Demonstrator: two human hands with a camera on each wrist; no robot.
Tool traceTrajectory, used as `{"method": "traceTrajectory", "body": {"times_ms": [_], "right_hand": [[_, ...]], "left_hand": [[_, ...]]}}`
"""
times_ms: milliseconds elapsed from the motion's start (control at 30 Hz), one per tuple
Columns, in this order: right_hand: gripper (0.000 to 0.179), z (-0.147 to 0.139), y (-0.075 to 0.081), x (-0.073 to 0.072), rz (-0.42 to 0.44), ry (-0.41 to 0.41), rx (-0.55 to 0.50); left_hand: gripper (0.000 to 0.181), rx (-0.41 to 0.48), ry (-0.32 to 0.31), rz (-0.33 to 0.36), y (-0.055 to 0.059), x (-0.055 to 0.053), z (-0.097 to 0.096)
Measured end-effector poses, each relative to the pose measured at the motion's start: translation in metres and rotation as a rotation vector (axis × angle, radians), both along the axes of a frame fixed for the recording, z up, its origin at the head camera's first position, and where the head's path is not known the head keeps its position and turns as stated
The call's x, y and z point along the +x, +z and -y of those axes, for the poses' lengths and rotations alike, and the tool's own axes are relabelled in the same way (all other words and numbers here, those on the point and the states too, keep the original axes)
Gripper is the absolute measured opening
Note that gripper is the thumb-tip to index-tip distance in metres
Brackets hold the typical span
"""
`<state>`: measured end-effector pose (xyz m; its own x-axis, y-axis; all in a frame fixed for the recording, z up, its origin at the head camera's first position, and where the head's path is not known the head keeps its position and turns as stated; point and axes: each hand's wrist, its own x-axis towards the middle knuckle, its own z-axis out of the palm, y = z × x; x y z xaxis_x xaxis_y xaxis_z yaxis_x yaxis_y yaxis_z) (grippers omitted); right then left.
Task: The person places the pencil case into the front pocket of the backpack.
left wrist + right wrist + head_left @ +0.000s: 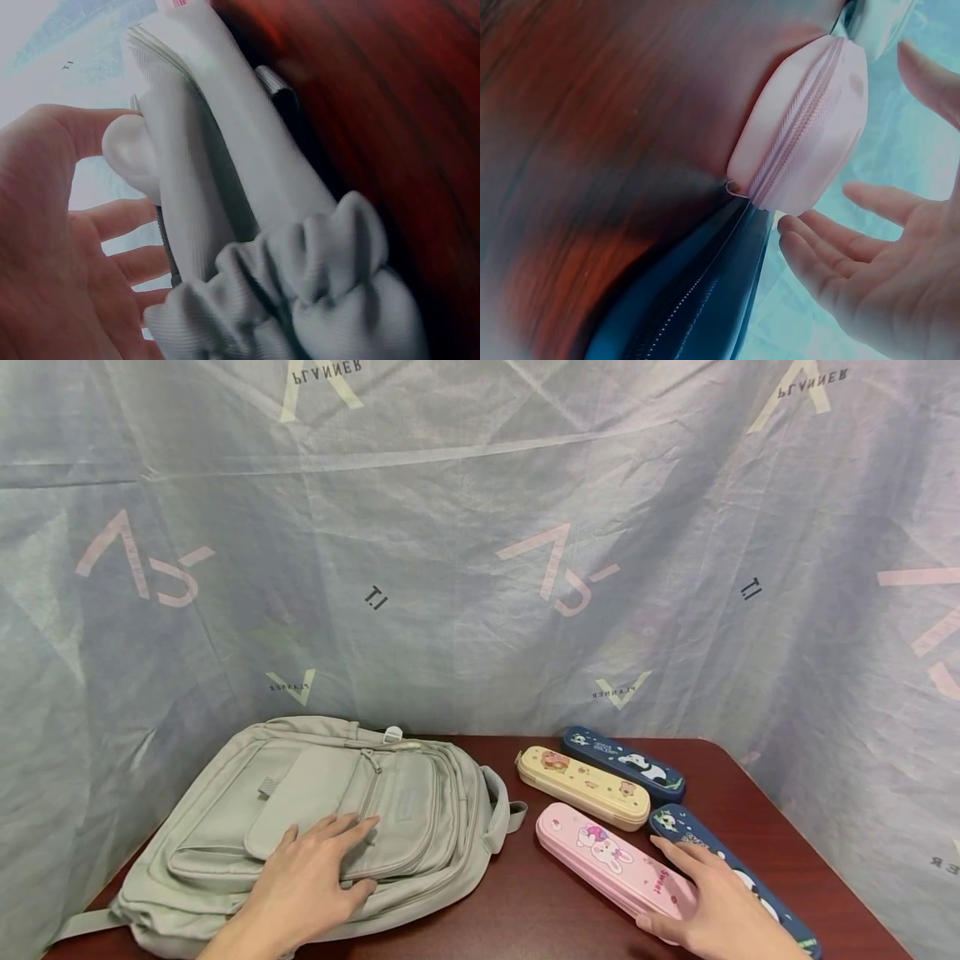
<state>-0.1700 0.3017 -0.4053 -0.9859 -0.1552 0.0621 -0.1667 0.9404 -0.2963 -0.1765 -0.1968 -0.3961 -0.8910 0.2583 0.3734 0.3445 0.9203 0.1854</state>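
Note:
A grey-green backpack (337, 827) lies flat on the dark red table, its front pocket facing up. My left hand (311, 872) is spread over its near side, fingers relaxed; in the left wrist view the hand (67, 232) is beside the fabric, gripping nothing. To the right lies a pink pencil case (600, 852) with a rabbit print. Over its near end hovers my right hand (712, 902), thumb and fingers apart. The right wrist view shows those fingers (817, 247) close to the case's zipped end; contact is hard to tell.
A yellow pencil case (585, 783) lies behind the pink one. One navy panda pencil case (622, 762) is at the back, another navy case (776, 893) beside my right hand. Printed grey fabric (465, 568) hangs around the table (517, 910).

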Motion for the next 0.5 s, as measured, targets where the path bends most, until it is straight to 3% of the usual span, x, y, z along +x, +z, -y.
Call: {"method": "traceTrajectory", "body": {"times_ms": [200,500], "right_hand": [[0.106,-0.003,0.002,-0.004,0.124,-0.043,-0.026],[0.100,-0.011,0.001,-0.003,0.135,0.000,-0.093]], "left_hand": [[0.063,0.028,0.002,-0.010,-0.001,0.001,0.001],[0.054,0.089,0.008,0.004,0.002,0.000,0.001]]}}
